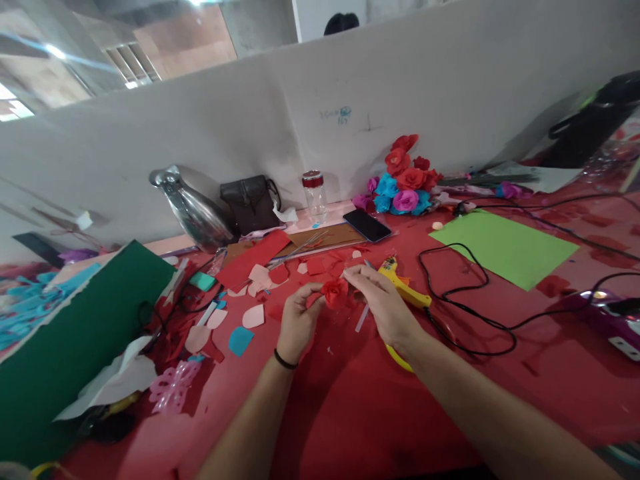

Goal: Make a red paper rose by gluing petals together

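Observation:
My left hand (300,320), with a dark band at the wrist, pinches a small red paper flower (334,292) between thumb and fingers over the red table. My right hand (383,300) is just right of the flower, its fingers closed and their tips by the petals; what they pinch, if anything, is too small to make out. Partly behind the right hand lies a yellow glue gun (417,293) with a black cord. A translucent glue stick (362,319) rests below the right fingers. Pink cut paper petals (253,316) and a blue petal (241,341) lie left of my left hand.
Paper flowers (407,177) stand at the back beside a phone (367,225) and a glass jar (315,199). A steel flask (195,210) and a dark bag (249,202) are back left. Right are green paper (507,247) and looping cords; left, a green box (95,353).

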Motion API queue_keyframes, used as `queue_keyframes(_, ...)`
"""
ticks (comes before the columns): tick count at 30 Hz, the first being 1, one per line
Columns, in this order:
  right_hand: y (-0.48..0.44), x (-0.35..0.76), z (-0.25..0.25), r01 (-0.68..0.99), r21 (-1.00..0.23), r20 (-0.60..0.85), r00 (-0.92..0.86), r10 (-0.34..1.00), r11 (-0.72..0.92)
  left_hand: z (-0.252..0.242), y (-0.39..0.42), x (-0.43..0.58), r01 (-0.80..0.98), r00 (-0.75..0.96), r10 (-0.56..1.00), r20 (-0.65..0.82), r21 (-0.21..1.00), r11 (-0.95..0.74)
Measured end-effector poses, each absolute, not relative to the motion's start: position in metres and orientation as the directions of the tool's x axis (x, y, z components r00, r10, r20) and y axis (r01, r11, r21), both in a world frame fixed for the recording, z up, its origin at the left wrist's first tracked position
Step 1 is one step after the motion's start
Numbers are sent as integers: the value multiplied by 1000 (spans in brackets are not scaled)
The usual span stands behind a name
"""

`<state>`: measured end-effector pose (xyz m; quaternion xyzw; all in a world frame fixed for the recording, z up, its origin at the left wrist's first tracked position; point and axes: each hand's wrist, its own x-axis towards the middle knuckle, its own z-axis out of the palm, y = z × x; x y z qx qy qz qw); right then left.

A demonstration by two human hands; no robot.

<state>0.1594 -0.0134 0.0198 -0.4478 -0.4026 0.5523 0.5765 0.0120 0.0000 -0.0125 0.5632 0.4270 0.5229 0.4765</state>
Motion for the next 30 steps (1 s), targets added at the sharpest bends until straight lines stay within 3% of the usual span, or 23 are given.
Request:
queue_keyframes(4,-12,159,18,-250,-968,-22,29,999,-15,-11,-2,11,15,119,969,217,975,-220)
queue_keyframes(7,-11,159,17,-275,-961,-6,36,999,4,-12,-1,12,-72,125,965,229,972,-222)
queue_keyframes(13,-14,159,19,-338,-941,-36,26,999,-26,-15,0,14,-264,197,966,169,958,-114)
queue_keyframes(26,-14,159,19,-414,-907,-90,-2,996,-83,-5,-6,18,-391,233,970,70,920,27)
queue_keyframes(30,-16,161,22,-387,-922,-9,-3,1000,-10,-5,-6,17,-392,250,967,42,918,61)
